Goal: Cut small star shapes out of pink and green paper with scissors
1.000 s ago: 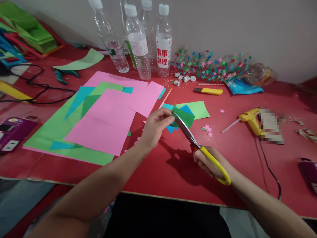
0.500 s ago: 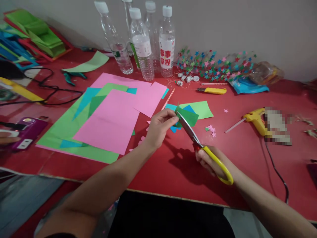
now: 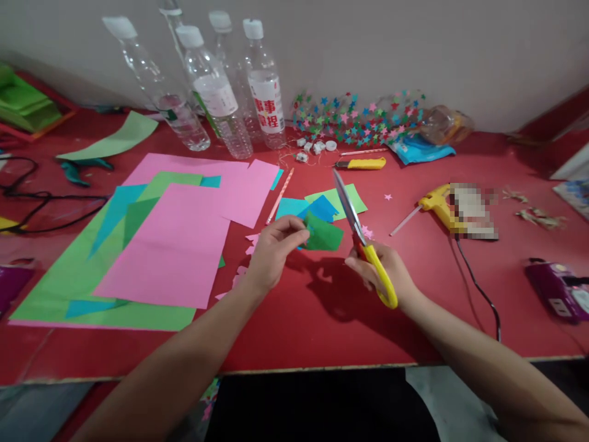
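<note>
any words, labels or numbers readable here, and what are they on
"事事" over "皇程", red characters, roughly read, on the white label of the right-hand bottle by the wall.
The label on the bottle beside it is too blurred to read.
The label by the yellow glue gun is pixelated, unreadable.
The scissors in the right hand show no text.

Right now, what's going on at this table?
A person is doing paper craft at a red table. The left hand pinches a dark green scrap, while the right hand holds yellow-handled scissors, blades shut and clear of the scrap. Pink and green sheets lie to the left; a glue gun lies to the right.
</note>
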`<act>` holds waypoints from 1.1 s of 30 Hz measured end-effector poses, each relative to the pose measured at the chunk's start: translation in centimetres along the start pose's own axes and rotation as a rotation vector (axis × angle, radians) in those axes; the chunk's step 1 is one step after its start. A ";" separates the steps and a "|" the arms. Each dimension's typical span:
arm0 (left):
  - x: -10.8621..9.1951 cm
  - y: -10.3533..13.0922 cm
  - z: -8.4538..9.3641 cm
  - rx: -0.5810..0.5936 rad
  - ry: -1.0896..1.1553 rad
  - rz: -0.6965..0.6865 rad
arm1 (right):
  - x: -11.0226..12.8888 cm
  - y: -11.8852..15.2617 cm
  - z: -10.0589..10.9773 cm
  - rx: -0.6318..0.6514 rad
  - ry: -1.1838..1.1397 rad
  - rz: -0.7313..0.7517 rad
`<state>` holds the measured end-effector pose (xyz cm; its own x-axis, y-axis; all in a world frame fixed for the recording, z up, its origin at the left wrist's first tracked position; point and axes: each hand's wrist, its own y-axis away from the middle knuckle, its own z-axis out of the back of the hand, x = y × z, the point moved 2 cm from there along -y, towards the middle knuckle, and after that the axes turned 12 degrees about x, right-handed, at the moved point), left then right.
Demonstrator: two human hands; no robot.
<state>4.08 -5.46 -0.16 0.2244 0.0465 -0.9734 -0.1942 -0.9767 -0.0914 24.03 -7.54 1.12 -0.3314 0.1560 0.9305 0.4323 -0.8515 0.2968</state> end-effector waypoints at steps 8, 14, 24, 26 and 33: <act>0.5 0.5 -1.8 0.187 -0.161 0.101 | 0.2 -0.3 0.8 -0.046 -0.099 0.012; 0.2 -1.4 -0.4 0.167 -0.546 0.117 | 0.0 0.1 0.2 0.076 -0.059 0.126; 3.1 -5.6 -5.6 0.688 -1.420 -0.132 | -1.4 0.2 -1.3 0.057 0.262 0.419; 3.6 -6.2 -6.6 0.695 -1.620 -0.195 | -1.6 0.1 -1.3 0.039 0.269 0.453; 3.8 -7.1 -7.1 0.659 -1.644 -0.271 | -1.9 0.1 -1.3 0.021 0.254 0.469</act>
<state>13.11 0.18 -1.73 -0.6936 0.7170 -0.0702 -0.7204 -0.6898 0.0717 23.65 -8.57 -0.87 -0.2898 -0.3669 0.8840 0.5989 -0.7900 -0.1316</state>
